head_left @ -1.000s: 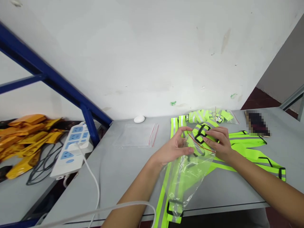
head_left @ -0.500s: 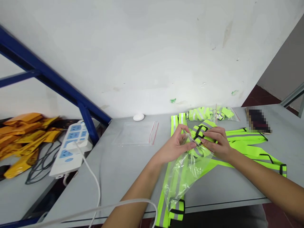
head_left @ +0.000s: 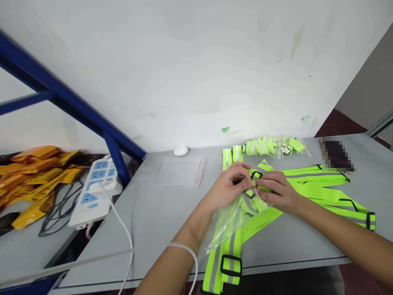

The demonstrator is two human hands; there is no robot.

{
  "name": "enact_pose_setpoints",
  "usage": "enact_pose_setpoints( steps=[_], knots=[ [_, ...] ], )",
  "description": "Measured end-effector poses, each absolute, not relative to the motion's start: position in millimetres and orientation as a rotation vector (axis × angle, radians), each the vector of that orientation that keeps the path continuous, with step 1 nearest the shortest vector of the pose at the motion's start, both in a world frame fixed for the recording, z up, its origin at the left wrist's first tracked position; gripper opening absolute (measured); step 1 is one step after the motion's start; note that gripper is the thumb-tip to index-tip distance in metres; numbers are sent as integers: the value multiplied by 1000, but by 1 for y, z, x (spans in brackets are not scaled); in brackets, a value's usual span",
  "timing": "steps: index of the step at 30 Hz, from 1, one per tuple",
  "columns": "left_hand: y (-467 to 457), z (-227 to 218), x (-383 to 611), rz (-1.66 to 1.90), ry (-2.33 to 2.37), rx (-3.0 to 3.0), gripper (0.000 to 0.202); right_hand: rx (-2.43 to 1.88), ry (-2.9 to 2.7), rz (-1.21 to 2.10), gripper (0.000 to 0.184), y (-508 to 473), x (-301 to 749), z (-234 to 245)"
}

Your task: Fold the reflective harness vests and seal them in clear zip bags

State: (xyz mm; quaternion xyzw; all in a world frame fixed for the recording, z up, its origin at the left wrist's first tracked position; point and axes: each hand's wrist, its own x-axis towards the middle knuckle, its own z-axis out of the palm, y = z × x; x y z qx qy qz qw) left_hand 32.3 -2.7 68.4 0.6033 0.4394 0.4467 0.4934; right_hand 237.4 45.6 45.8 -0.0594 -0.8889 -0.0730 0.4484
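Note:
My left hand [head_left: 231, 184] is closed, thumb and fingers pinching the mouth of a clear zip bag [head_left: 225, 223]. From the other side my right hand [head_left: 281, 190] grips the bag's red-lined edge, its fingers closed too. A folded neon-yellow reflective strap [head_left: 250, 203] with black buckles sits at the bag's mouth, partly inside; my fingers hide some of it. Beneath and around the hands lie loose reflective straps [head_left: 319, 178] with grey stripes. One strap end with a black buckle [head_left: 231, 265] hangs at the table's front edge.
Bagged straps [head_left: 260, 146] lie against the wall. Flat clear zip bags [head_left: 175, 172] and a white oval object [head_left: 181, 150] are on the grey table [head_left: 153, 221]. A power strip [head_left: 92, 192], white cable [head_left: 123, 223], yellow packets [head_left: 37, 172] and blue frame [head_left: 92, 119] stand left; a blurred-out object [head_left: 337, 155] lies right.
The strap has moved lower into the bag's mouth, and its buckle has shifted between my hands. The bag's bottom has swung up and left, uncovering the buckle at the table edge.

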Motion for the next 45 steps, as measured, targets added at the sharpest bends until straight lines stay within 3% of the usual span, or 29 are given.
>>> enact_pose_setpoints(
  steps=[4,7,12,15,21,24,30,33,36,39,45],
  knots=[
    [-3,70,33,886,1197,1259,43,-163,-2218,-148,15,47,240,45],
    [-4,77,32,740,1234,1116,46,-180,-2173,-189,13,49,241,48],
    [-8,79,35,759,947,868,42,-88,-2199,-190,10,43,240,59],
    [-11,74,37,765,789,797,50,-4,-2298,-197,12,35,241,65],
    [-12,63,37,837,768,655,74,-38,-2403,112,32,26,245,74],
    [-10,64,38,925,815,624,72,-114,-2284,334,43,26,247,75],
    [-6,72,46,1169,935,696,59,-547,-2079,268,15,33,245,68],
    [-5,71,45,1196,959,751,59,-618,-2107,517,2,40,243,66],
    [-6,71,42,1182,965,816,74,-580,-2124,841,7,46,243,67],
    [-8,74,40,1164,951,917,87,-572,-2092,917,8,49,245,68],
    [-9,79,45,1098,1187,1212,43,-659,-1969,854,9,52,244,62]
  ],
)
